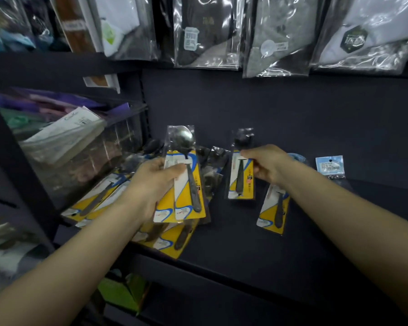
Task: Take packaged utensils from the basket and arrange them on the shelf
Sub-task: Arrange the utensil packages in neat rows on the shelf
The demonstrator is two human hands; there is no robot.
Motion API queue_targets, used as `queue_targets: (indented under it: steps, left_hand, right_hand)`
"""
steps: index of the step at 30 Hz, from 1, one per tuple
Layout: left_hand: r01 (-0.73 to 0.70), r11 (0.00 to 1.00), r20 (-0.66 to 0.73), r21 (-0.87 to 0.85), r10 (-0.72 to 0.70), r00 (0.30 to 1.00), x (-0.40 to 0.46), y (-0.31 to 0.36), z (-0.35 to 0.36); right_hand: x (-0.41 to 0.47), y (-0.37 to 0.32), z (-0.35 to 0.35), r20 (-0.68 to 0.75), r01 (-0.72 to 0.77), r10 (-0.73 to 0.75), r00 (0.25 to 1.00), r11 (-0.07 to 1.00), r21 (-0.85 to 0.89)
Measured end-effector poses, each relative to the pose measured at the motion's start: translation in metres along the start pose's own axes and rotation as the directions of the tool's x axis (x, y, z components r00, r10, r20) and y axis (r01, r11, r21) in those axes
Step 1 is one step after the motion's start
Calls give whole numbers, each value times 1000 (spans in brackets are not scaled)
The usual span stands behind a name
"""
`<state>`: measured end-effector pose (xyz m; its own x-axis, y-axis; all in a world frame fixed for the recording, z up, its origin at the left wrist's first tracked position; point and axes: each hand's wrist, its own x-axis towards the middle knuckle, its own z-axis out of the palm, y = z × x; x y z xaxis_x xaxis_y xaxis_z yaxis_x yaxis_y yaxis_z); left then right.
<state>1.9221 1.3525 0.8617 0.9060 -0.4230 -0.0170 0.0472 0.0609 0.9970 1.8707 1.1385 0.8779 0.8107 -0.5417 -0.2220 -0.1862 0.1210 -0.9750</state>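
My left hand [154, 184] grips a small stack of packaged spoons [186, 180] on yellow and white cards, held upright above the dark shelf [292, 243]. My right hand [267, 167] pinches the upper right edge of a single packaged utensil [240, 177], held upright just over the shelf's middle. Another packaged utensil [275, 208] lies flat on the shelf under my right wrist. A pile of packaged utensils [170, 238] lies on the shelf's left part, beneath my left hand. No basket is in view.
Bagged socks [207, 31] hang from hooks above the shelf. A small blue-topped packet [330, 167] leans against the back wall at the right. A clear bin [76, 156] of folded goods stands at the left. The shelf's front edge runs diagonally below my arms.
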Motion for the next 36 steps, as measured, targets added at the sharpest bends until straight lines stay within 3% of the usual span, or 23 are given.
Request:
queue_targets:
  steps: [4,12,22,26,28,31,36]
  left_hand:
    - [60,998,79,13,-61,995,7,7,-31]
    - [101,994,186,29,-104,977,10,1,-44]
    - [113,993,287,19,-114,951,10,-3,-35]
    - [113,994,310,11,-111,944,2,-6,-29]
    - [99,995,311,12,-98,945,-1,-5,-27]
    - [18,999,304,51,-32,952,-6,-5,-21]
    - [-129,978,284,162,79,955,-16,-7,-16]
  right_hand:
    - [15,9,2,-97,-85,69,993,980,-180]
    - [17,20,8,-174,-150,96,980,934,-324]
    - [32,26,28,-250,-35,-113,962,853,-521]
    - [5,12,35,-225,70,-388,894,615,-785]
    - [-21,4,43,-87,248,-400,912,710,-659]
    - [-56,3,58,120,247,-216,969,852,-462]
    - [-56,17,54,60,153,-142,988,949,-275]
